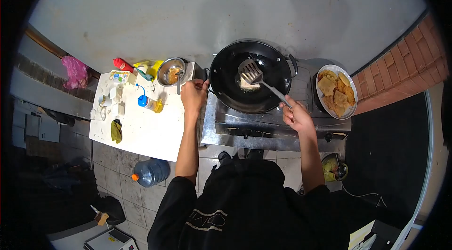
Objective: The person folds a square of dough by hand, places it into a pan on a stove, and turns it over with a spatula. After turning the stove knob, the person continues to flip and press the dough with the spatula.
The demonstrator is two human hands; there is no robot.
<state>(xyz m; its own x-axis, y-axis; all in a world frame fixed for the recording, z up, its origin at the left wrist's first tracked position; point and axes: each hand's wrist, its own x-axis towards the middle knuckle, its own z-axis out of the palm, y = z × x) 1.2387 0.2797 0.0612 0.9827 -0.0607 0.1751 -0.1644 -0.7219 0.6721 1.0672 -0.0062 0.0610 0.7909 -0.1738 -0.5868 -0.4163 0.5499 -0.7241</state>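
A black wok [226, 73] sits on the metal stove. My left hand [193, 94] is closed on the wok's left handle. In my right hand [297, 115] is the grey handle of a slotted spatula [251, 72]. The spatula's head is inside the wok, over a pale piece of food [249, 85] that it partly covers. Left of my left hand, a metal bowl [162, 72] holds an orange-brown mixture and a utensil. Fried golden pieces [340, 99] lie on a white plate [352, 110] to the right of the wok.
The white table [146, 132] bears an oil bottle [155, 105] with a blue cap, a red bottle [123, 65], small containers and a green item [116, 131]. A water jug [153, 173] stands on the floor. A brick ledge [395, 73] borders the right side.
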